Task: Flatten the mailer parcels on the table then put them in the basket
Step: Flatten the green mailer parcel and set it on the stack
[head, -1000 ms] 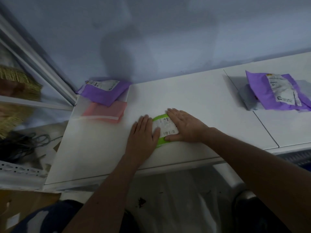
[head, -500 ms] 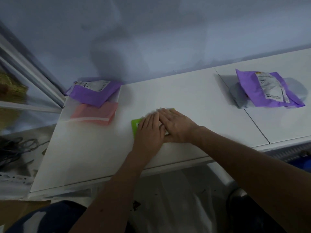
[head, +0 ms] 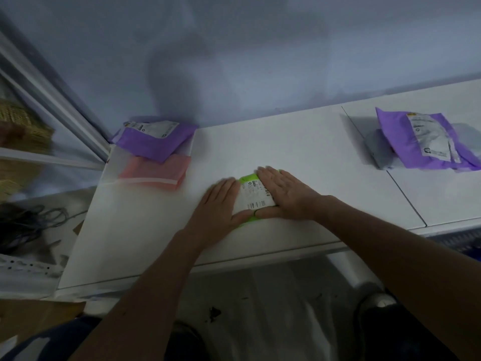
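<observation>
A small green mailer parcel with a white shipping label lies near the front edge of the white table. My left hand lies flat with straight fingers on its left side. My right hand presses flat on its right side, thumb along the near edge. A purple mailer rests on a pink one at the table's far left. Another purple mailer lies on a grey one at the far right. No basket is in view.
A wall runs behind the table. A seam divides the left tabletop from a second one on the right. A glass-fronted shelf stands at the left with cables below it. The floor shows under the table's front edge.
My hands, close together over the green parcel half a second ago, have slid apart to its left and right sides, uncovering the label. The view has shifted slightly.
</observation>
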The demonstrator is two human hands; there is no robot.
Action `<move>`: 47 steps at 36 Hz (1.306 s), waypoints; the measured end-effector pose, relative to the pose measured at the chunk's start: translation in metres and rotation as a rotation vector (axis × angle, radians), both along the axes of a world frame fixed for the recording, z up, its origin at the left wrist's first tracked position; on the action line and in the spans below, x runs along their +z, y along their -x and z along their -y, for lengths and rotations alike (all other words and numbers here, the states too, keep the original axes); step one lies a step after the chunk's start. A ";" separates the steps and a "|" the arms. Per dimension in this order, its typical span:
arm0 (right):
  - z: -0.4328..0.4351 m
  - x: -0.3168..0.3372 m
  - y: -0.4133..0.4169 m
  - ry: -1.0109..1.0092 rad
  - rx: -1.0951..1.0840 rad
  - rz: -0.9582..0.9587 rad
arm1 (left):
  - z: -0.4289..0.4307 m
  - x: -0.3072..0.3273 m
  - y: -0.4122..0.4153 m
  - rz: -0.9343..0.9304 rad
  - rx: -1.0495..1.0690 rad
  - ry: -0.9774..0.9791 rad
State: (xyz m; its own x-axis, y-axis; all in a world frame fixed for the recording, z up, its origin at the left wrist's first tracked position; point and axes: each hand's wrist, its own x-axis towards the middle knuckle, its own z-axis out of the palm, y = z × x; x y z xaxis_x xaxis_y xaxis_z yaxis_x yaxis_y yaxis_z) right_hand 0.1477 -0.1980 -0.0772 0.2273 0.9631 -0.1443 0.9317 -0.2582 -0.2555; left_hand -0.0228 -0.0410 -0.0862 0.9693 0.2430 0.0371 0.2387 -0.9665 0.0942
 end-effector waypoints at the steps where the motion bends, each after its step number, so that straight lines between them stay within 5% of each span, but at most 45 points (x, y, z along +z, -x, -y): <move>1: 0.001 -0.002 -0.001 0.028 -0.008 -0.001 | -0.001 -0.001 0.002 -0.013 0.011 -0.004; 7: 0.006 0.010 0.002 0.177 -0.079 0.037 | 0.006 0.007 0.015 -0.124 0.157 0.062; 13: 0.004 0.016 0.014 0.121 -0.239 -0.087 | 0.016 0.014 0.016 -0.181 0.333 0.160; 18: -0.001 0.032 0.014 -0.163 -0.547 -0.301 | 0.018 0.035 -0.007 0.009 0.536 0.696; 23: -0.006 0.045 0.013 -0.099 -0.760 -0.224 | 0.005 0.058 -0.010 0.321 0.864 1.210; 30: -0.009 0.051 0.009 -0.018 -0.878 -0.368 | 0.004 0.073 0.004 0.369 1.016 1.668; 38: -0.010 0.051 0.001 -0.210 -1.018 -1.015 | 0.008 0.082 0.000 0.301 0.942 1.797; 47: -0.005 0.044 -0.010 -0.163 -1.012 -1.257 | 0.010 0.064 -0.008 0.139 0.892 1.870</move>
State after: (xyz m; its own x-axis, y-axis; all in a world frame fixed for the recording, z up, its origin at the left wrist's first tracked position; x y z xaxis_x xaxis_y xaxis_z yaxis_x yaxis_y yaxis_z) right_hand 0.1572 -0.1926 -0.0332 0.5679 0.5231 -0.6355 -0.4008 -0.4986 -0.7686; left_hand -0.0146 -0.0509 -0.0221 0.6041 0.3625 -0.7097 0.3891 0.6430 0.6597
